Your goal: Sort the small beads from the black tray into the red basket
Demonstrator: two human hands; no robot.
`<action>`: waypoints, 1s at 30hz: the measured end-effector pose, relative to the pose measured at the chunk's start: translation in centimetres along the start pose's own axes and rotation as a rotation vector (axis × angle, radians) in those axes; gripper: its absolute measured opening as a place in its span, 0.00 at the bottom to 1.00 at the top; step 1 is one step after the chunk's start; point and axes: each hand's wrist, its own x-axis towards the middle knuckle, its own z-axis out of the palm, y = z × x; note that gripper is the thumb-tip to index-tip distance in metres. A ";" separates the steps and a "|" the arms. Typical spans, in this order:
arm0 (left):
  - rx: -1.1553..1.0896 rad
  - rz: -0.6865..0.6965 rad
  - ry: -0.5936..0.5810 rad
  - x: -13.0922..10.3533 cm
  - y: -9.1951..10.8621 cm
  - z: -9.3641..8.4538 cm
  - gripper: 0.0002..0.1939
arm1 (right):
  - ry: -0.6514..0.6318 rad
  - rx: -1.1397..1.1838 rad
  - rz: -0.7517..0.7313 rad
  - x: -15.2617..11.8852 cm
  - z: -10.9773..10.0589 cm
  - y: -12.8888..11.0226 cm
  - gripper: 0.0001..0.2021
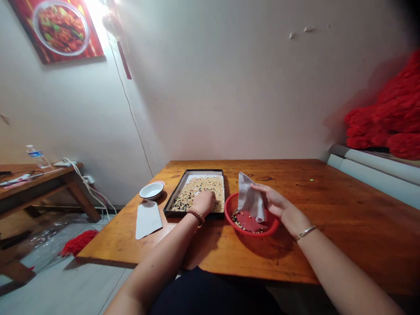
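Observation:
My left hand [204, 203] is in the black-rimmed tray [227, 192], its fingers curled down among the beads [193, 189]. Most beads are cream, with black ones mixed in toward the near left. What those fingers pinch, if anything, is hidden. A limp, pale grey cloth [250, 199], possibly a pouch, hangs from my right hand [271, 199], gripped near its top. Below the cloth stands a red plastic basket [252, 234], with a scatter of dark and cream beads on its bottom.
Left of the tray are a white enamel bowl [151, 190] and a pale sheet of card [148, 220]. A bright green speck [312, 180] lies on the wooden table [328, 249]. Red bundles [387, 113] are heaped at the right. A water bottle [37, 156] stands on another table.

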 end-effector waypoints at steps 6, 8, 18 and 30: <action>-0.027 0.079 0.112 -0.7 0.9 -0.8 0.09 | 0.033 -0.055 0.043 0.3 -0.1 0.1 0.05; -0.107 0.111 0.170 -0.6 1.3 -0.9 0.08 | 0.057 -0.046 0.045 0.5 -0.2 0.3 0.05; -1.069 0.427 0.204 -0.4 3.8 -1.2 0.13 | -0.037 -0.243 -0.049 0.3 -0.3 0.6 0.10; -1.109 0.339 0.208 -1.0 4.6 -0.7 0.15 | -0.143 -0.310 0.008 0.0 -0.7 0.6 0.10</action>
